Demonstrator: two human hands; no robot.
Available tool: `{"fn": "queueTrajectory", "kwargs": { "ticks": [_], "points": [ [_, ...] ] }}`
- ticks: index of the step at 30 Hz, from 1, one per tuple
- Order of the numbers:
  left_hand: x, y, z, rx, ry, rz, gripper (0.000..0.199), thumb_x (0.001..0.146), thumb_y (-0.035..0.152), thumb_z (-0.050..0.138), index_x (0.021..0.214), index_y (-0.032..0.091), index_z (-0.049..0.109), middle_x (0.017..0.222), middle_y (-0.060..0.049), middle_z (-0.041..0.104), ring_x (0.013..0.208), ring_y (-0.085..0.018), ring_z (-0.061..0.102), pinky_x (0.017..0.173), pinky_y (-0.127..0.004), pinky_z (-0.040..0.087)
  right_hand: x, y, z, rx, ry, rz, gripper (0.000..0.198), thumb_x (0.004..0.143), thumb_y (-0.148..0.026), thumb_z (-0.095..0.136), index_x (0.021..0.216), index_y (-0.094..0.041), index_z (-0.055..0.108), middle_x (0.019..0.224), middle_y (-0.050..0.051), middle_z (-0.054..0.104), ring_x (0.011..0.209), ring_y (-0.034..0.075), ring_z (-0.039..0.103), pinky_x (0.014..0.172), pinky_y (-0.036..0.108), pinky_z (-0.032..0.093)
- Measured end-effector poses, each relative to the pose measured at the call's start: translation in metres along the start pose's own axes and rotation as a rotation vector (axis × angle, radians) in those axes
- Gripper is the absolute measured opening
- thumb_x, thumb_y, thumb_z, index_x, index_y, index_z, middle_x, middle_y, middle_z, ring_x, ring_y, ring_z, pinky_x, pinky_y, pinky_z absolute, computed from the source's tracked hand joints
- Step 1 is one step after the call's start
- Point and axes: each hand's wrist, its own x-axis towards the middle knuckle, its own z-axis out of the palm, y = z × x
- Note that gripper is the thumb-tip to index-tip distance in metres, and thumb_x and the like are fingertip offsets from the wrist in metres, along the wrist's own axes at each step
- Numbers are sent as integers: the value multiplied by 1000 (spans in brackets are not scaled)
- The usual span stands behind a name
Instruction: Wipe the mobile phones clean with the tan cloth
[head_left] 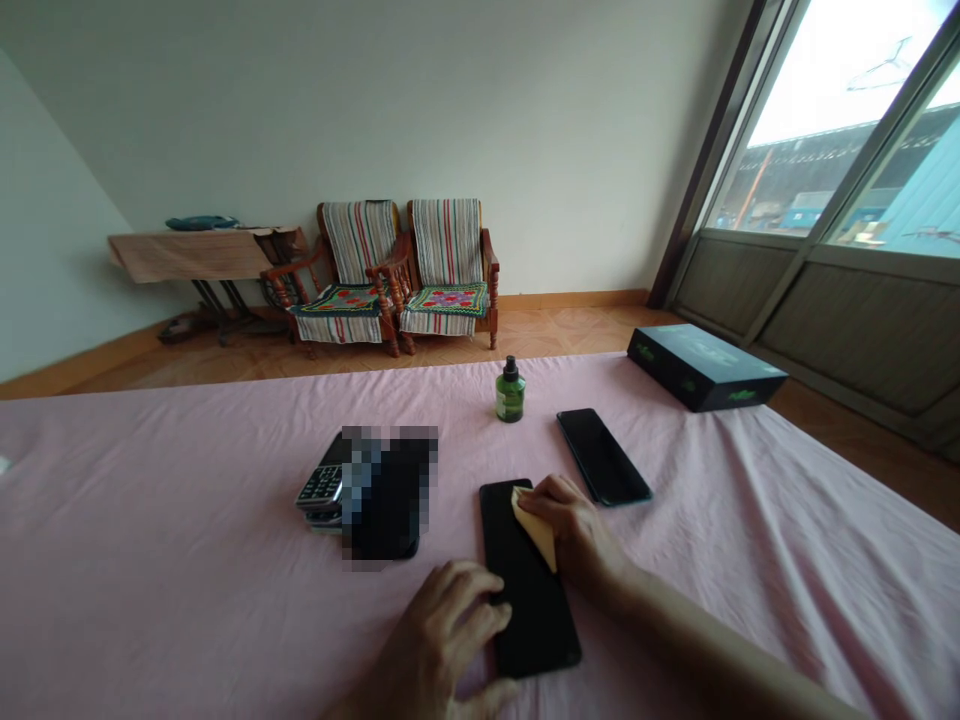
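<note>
A black smartphone [529, 610] lies flat on the pink bed sheet, its dark face up. My right hand [577, 530] is closed around a folded pale-yellow cloth [537, 528] and presses it on the phone's upper right part. Along the phone's left edge rest the fingertips of my left hand [450, 630], its fingers bent and apart, the thumb by the lower left corner. A second dark smartphone [604, 457] lies beyond my right hand. Behind the first phone stands a small green bottle [510, 396] with a black cap.
To the left, a keypad phone [324, 484] sits on a stack beside another dark phone [390, 505], partly hidden by a blurred patch. A black box [705, 365] lies at the sheet's far right. Two wooden armchairs [446, 260] and a cloth-covered table [195, 255] stand by the wall.
</note>
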Motion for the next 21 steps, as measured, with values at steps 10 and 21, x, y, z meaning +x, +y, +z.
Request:
{"fn": "queueTrajectory", "kwargs": {
  "ticks": [10, 21],
  "points": [
    [1, 5, -6, -24, -65, -48, 52, 69, 10, 78, 115, 23, 57, 122, -6, 56, 116, -27, 50, 99, -43, 47, -96, -42, -22, 172, -195, -50, 34, 85, -12, 55, 116, -25, 63, 94, 8, 60, 85, 20, 59, 69, 29, 51],
    [-4, 2, -3, 0, -65, -52, 45, 68, 22, 83, 107, 21, 61, 113, -6, 61, 102, -26, 57, 90, -39, 50, 37, -11, 1, -93, -44, -149, 36, 84, -1, 46, 109, -18, 66, 93, 8, 56, 88, 19, 54, 74, 31, 48]
  ]
}}
